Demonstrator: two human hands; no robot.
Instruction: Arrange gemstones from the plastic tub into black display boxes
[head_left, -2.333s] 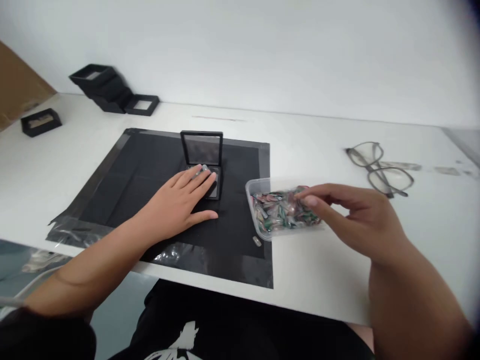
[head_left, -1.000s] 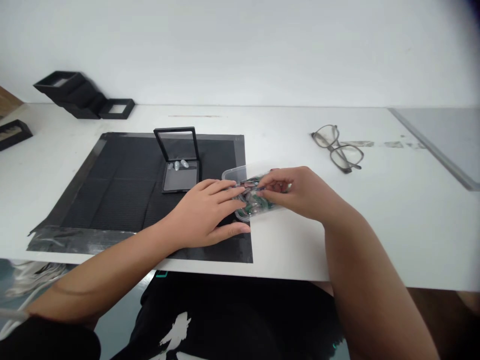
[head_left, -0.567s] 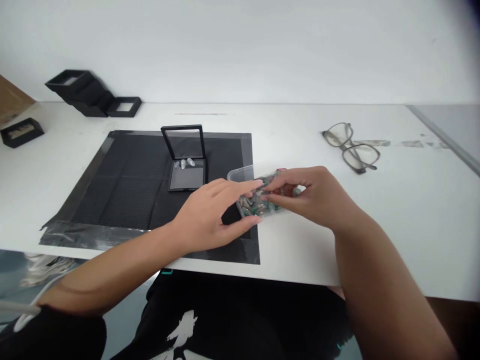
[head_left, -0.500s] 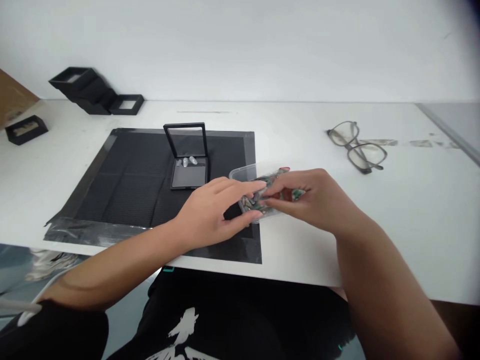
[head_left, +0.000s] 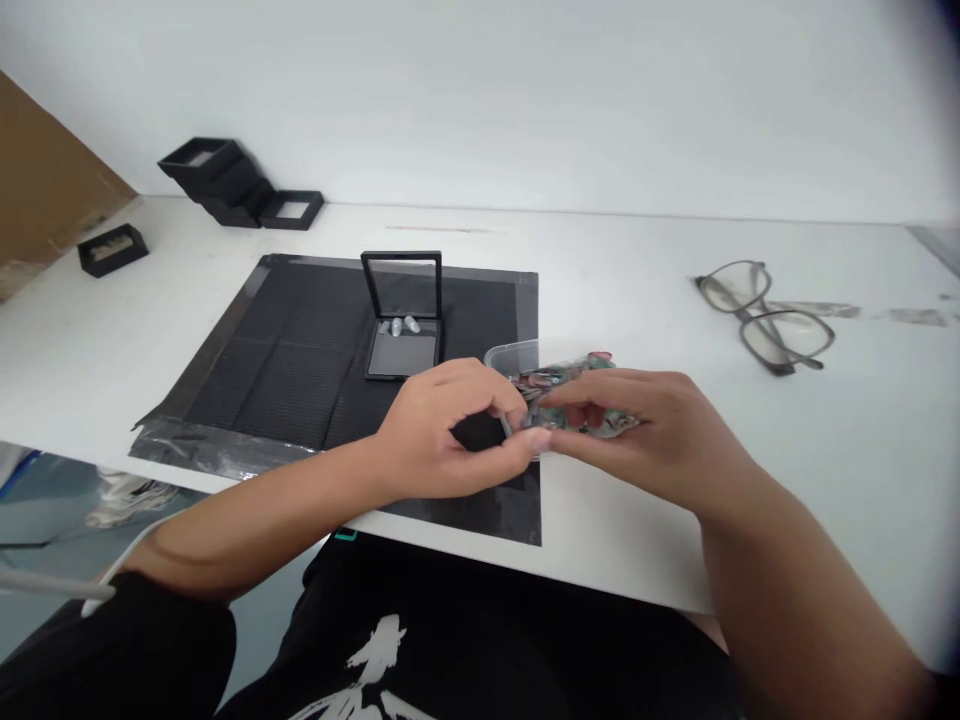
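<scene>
Small, glossy, multicoloured pieces [head_left: 551, 379] are lying in the clear plastic tub [head_left: 517, 352] straddling the ribbed black mat's [head_left: 281, 345] right edge. Over them, your left hand [head_left: 435, 430] and right hand [head_left: 667, 430] are nearly meeting at the thumbs; whether either is pinching a piece cannot be told. You should be separating pieces lightly, avoiding tipping the tub, while the black-framed, hinged case [head_left: 403, 354] is standing open beyond.

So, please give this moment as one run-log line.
left hand: at tub | right hand: at tub | case: open on mat, pale pieces inside
</scene>
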